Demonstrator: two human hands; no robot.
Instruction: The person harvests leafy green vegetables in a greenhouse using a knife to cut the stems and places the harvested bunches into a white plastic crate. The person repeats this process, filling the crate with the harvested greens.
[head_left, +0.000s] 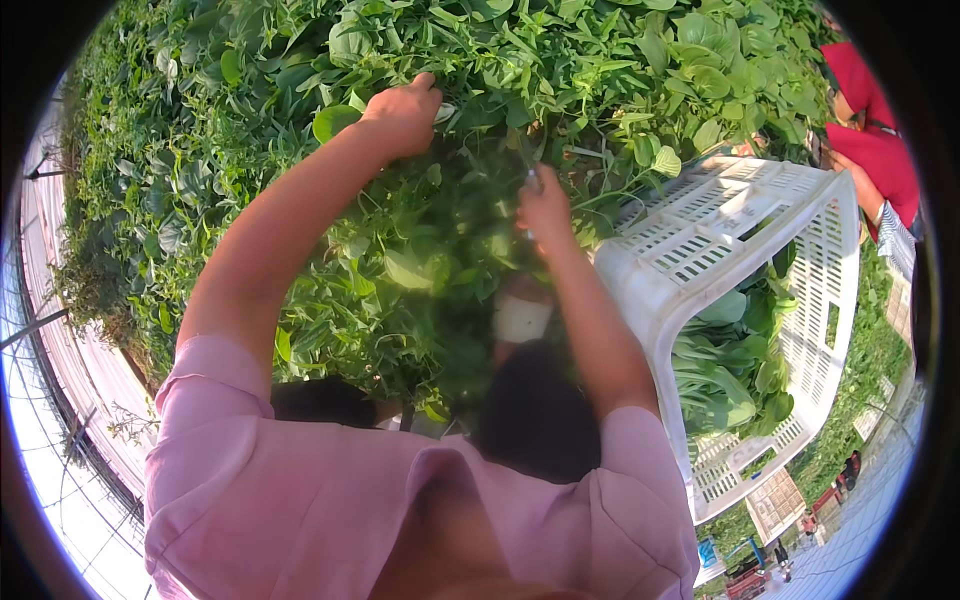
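My left hand (407, 114) reaches into the dense leafy greens (480, 45), its fingers curled down around something pale, perhaps a stalk, that is mostly hidden. Lower and to the right, my right hand (544, 204) is closed around the handle of a knife (532, 174), whose dark, blurred blade points up into the foliage. The two hands are apart, with leaves and thin stems between them. Beside my right arm a white slotted plastic crate (645, 289) lies tipped on its side, its opening towards me. Cut leafy green vegetables (716, 379) with pale stalks are heaped inside it.
At the right edge a person in a red top (874, 150) is close beyond the crate. My dark-clad knees are below my hands, among low plants. Pale sheeting (82, 375) borders the bed at the left. More crates (776, 506) stand farther off at the lower right.
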